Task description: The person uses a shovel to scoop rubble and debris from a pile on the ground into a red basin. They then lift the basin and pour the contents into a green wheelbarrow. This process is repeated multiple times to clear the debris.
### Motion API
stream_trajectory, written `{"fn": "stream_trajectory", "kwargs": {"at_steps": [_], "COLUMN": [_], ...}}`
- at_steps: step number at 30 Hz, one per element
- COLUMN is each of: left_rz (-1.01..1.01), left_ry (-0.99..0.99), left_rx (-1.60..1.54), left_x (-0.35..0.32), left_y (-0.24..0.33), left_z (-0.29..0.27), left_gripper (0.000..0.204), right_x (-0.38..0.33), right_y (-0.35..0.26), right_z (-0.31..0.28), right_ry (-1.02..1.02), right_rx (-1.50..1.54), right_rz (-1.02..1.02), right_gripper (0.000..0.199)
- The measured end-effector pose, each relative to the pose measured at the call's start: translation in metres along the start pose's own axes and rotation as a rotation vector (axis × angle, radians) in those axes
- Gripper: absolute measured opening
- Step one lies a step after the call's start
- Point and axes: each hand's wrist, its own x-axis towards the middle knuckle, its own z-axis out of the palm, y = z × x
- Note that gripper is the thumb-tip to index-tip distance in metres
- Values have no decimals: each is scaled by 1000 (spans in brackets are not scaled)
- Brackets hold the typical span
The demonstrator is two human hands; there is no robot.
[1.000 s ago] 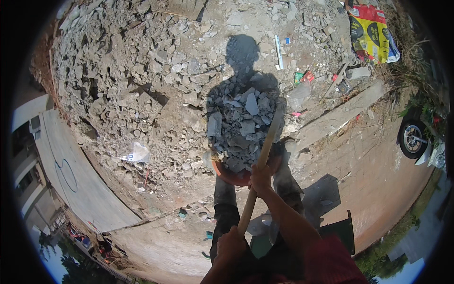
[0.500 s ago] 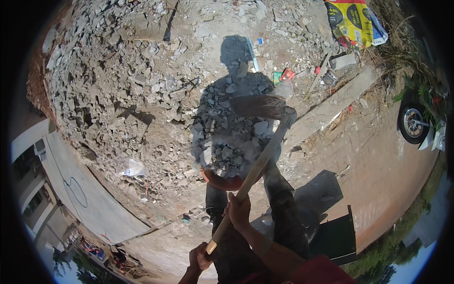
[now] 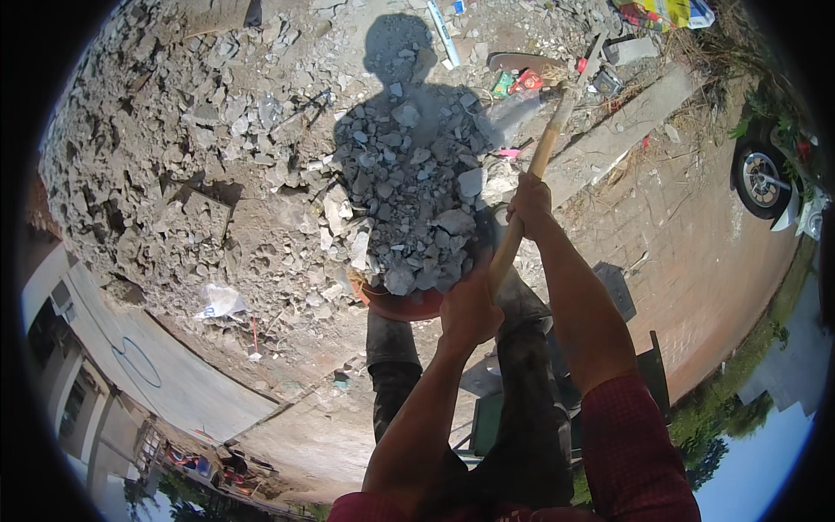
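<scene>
Both my hands grip the wooden handle of a long-handled hoe (image 3: 546,146). My left hand (image 3: 470,311) is closed round the near end of the handle, just above the basin's rim. Farther up, my right hand (image 3: 529,204) wraps the shaft. The hoe's dark blade (image 3: 524,62) is out at the far end, close to the ground beside green and red packets. Between my legs and the rubble sits an orange-red basin (image 3: 402,306), heaped with grey broken concrete (image 3: 417,222). My shadow covers much of that heap.
A wide bank of rubble (image 3: 156,157) spreads to the left. A concrete beam (image 3: 626,122) lies at right, near a motorcycle wheel (image 3: 761,178). A yellow sack (image 3: 665,12) lies far right, a white plastic scrap (image 3: 222,301) at left. Something dark green stands behind my right leg.
The hoe has swung away from me to the far right, its blade leaving the space above the heap. Both hands have moved forward and right, keeping hold of the handle.
</scene>
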Motion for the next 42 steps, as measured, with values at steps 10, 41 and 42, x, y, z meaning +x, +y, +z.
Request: {"fn": "stream_trajectory", "kwargs": {"at_steps": [10,41,42], "left_rz": [-334,-138,-27], "left_ry": [-141,286,353], "left_rx": [136,-70,-70], "left_x": [-174,-168,-119], "left_y": [-40,-119,-95], "left_z": [-46,-28,-33], "left_gripper": [32,24,29], "right_x": [-163,-142,-112], "right_y": [76,-30,-55], "right_z": [64,84,87], "right_ry": [-216,-475,-438], "right_rx": [62,499,479], "right_rz": [287,-53,-54], "right_gripper": [27,27,30]}}
